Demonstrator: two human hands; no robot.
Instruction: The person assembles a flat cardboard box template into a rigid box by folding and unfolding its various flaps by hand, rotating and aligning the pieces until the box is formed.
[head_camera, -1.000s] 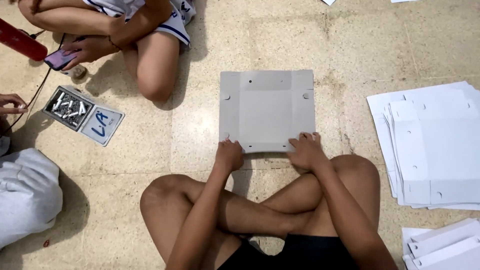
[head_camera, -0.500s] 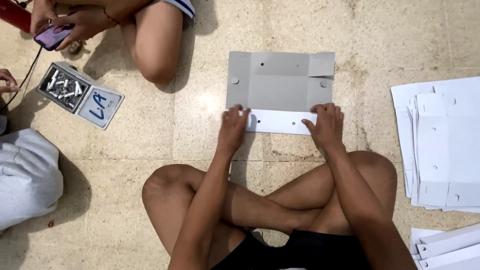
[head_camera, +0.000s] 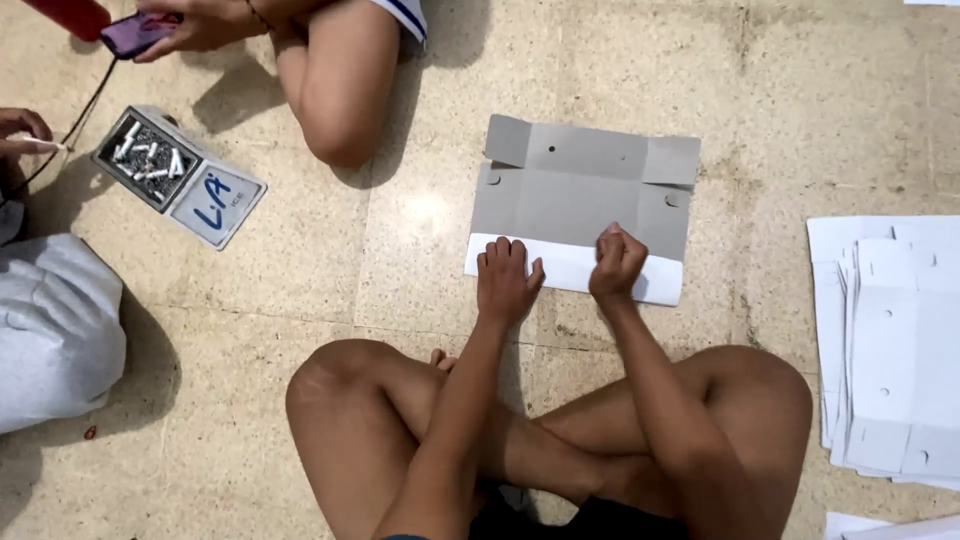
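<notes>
I press my left hand (head_camera: 507, 280), fingers flat and spread, and my right hand (head_camera: 617, 262), fingers curled into a fist, on the folded white flap of the grey cardboard sheet (head_camera: 585, 195) lying on the floor (head_camera: 400, 260) at twelve o'clock from my crossed legs.

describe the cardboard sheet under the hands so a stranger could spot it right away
On the beige stone floor, just ahead of the crossed legs, lies a flat grey die-cut cardboard sheet. The left hand and right hand press its folded-up white near flap. Unlike the white sheet stack to the right, it lies alone.
</notes>
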